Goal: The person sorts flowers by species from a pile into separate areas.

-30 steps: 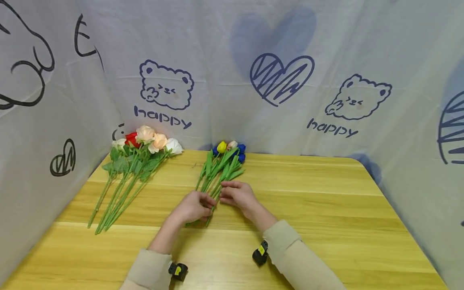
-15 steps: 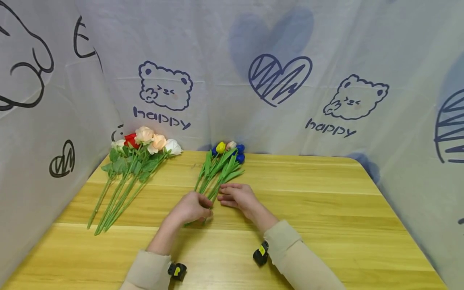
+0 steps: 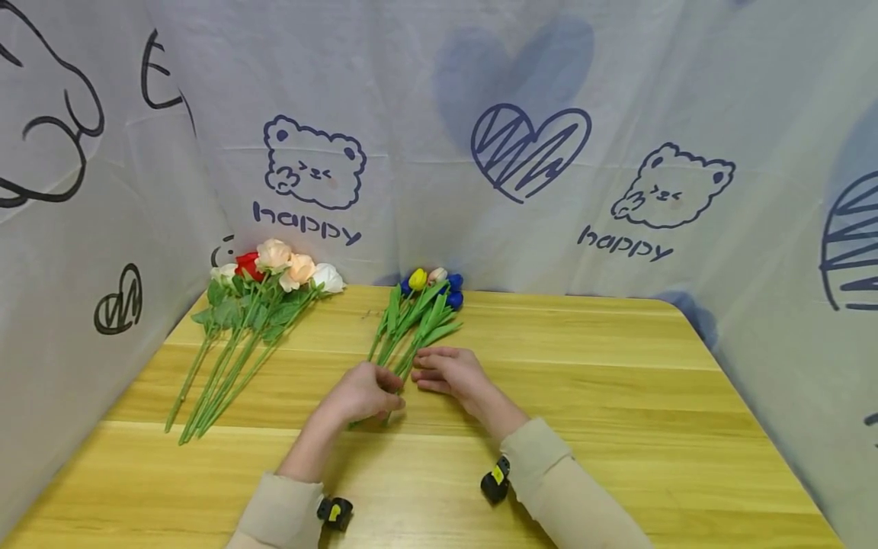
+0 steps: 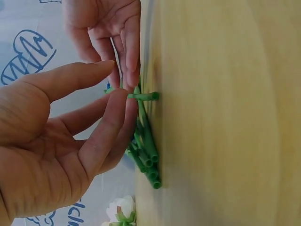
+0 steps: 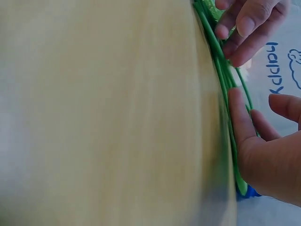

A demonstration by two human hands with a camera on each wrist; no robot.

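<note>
A bunch of artificial tulips point(image 3: 420, 320), with yellow, pale pink and blue heads, lies on the wooden table, stems toward me. My left hand point(image 3: 363, 393) lies over the lower stems from the left, fingers loosely bent. In the left wrist view its thumb stands apart from the fingers, which are right at the green stem ends point(image 4: 149, 146); one stem crosses the others. On the right side of the bunch is my right hand point(image 3: 449, 371), palm facing inward. Its fingers are nearly straight and lie along the stems point(image 5: 221, 61) in the right wrist view.
To the left lies a second bunch, artificial roses point(image 3: 274, 263) in red, peach and white with long stems. A printed cloth point(image 3: 425, 191) hangs behind and beside the table point(image 3: 583, 381). Each sleeve cuff has a small black camera point(image 3: 336, 513) near it.
Both hands have shifted very slightly left with the lower tulip stems, which are gathered a little closer together. The roses have stayed in place.
</note>
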